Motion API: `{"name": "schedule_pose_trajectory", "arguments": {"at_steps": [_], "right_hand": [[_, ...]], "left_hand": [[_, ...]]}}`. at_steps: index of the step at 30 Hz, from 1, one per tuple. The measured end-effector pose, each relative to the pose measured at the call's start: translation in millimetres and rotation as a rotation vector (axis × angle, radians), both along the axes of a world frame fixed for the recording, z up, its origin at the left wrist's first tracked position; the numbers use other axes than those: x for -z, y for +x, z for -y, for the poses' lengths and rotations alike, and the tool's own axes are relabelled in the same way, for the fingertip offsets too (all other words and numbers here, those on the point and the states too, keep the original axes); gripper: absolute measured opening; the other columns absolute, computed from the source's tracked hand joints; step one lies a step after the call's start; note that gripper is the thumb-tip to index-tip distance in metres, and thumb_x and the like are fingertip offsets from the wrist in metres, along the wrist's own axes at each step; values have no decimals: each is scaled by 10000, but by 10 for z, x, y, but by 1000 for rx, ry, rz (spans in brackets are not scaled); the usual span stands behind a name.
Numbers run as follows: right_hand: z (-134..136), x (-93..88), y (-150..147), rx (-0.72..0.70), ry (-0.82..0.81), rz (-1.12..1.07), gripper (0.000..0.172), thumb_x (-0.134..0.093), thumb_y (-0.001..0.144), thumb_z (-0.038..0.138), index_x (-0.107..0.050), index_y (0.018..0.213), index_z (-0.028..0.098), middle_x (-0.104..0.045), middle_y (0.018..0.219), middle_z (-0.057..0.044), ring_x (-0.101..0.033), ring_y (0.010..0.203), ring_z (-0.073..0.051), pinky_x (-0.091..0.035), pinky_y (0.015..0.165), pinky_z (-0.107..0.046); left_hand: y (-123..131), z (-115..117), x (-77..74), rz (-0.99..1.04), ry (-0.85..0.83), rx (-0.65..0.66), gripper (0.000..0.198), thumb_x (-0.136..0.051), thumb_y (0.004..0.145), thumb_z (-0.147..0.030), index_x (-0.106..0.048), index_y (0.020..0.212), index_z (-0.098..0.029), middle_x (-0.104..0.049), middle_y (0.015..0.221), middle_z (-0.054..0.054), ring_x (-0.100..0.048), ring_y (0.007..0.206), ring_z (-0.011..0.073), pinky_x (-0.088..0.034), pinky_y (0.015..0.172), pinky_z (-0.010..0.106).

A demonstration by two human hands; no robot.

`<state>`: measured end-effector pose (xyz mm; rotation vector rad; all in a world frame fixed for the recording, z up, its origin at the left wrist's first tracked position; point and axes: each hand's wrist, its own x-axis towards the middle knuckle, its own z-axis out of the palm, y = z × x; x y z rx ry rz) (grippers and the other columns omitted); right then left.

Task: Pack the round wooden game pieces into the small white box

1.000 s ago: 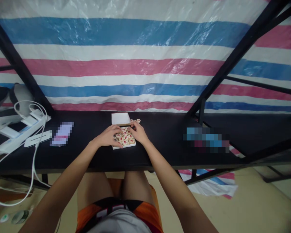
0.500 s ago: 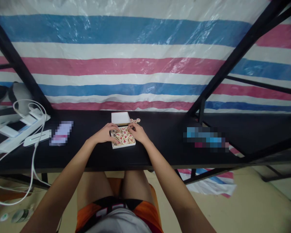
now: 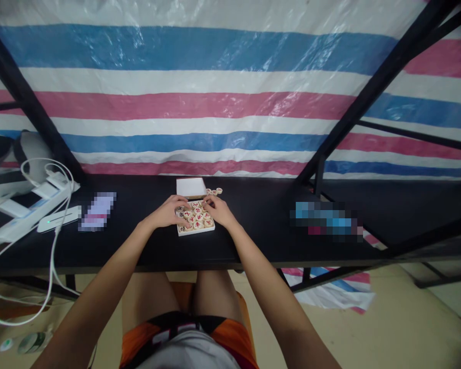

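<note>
Item, counter (image 3: pixel 261 233), left edge: white power strip (image 3: pixel 26 207) with looped cables.

Item, centre, near the far edge: white tray (image 3: pixel 196 233) of xiangqi pieces (image 3: pixel 198 219), set in rows. Its white lid (image 3: pixel 191 187) lies just behind it, with three loose pieces (image 3: pixel 214 191) beside the lid.

Left hand (image 3: pixel 164 215): a second ago it covered the tray's left rows. It has since drawn back to the left rim, released, fingertips resting on the far-left piece and gripping nothing.

Right hand (image 3: pixel 221 211): unmoved at the tray's far right corner, fingertips curled onto a piece. Whether it is grasping cannot be told.

Tray and rows unchanged.
</note>
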<state>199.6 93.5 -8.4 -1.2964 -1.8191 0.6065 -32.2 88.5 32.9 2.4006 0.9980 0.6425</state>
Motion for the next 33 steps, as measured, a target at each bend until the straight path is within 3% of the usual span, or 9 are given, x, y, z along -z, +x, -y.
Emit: {"name": "schedule_pose_trajectory", "arguments": {"at_steps": [11, 16, 19, 28, 33], "right_hand": [[36, -48, -4, 27, -58, 31, 238, -521, 851, 369, -625, 998, 212, -621, 741, 6, -569, 688, -153, -420, 712, -274], [38, -55, 17, 41, -86, 21, 243, -487, 869, 352, -627, 1018, 221, -625, 740, 5, -584, 699, -161, -421, 718, -277], [35, -45, 30, 37, -84, 7, 251, -490, 868, 367, -627, 1027, 230, -622, 719, 12, -582, 690, -163, -428, 713, -277], [33, -40, 24, 34, -67, 13, 244, -512, 863, 368, -627, 1031, 233, -623, 698, 19, -579, 664, -152, -430, 694, -272], [36, -48, 30, 40, -77, 17, 247, -520, 861, 361, -627, 1038, 226, -621, 700, 19, -581, 670, -150, -428, 691, -267]], "left_hand": [[34, 1, 54, 3, 61, -22, 530, -779, 583, -587, -690, 985, -254, -561, 1147, 57, -482, 1129, 264, -374, 1017, 407], [-94, -60, 17, 82, 97, -105, 386, -707, 704, -550, -679, 852, -195, -638, 909, 41, -563, 916, 212, -433, 869, 349], [-135, -89, 23, 62, 47, -50, 332, -680, 744, -525, -680, 788, -195, -661, 810, 22, -582, 822, 186, -440, 786, 307], [-33, -100, 95, -18, 68, -38, 293, -632, 793, -511, -733, 812, -237, -708, 838, 22, -597, 878, 207, -428, 824, 314], [-77, -77, 48, 13, 39, -49, 359, -720, 691, -550, -739, 870, -240, -699, 882, 30, -602, 900, 215, -445, 835, 316]]}}
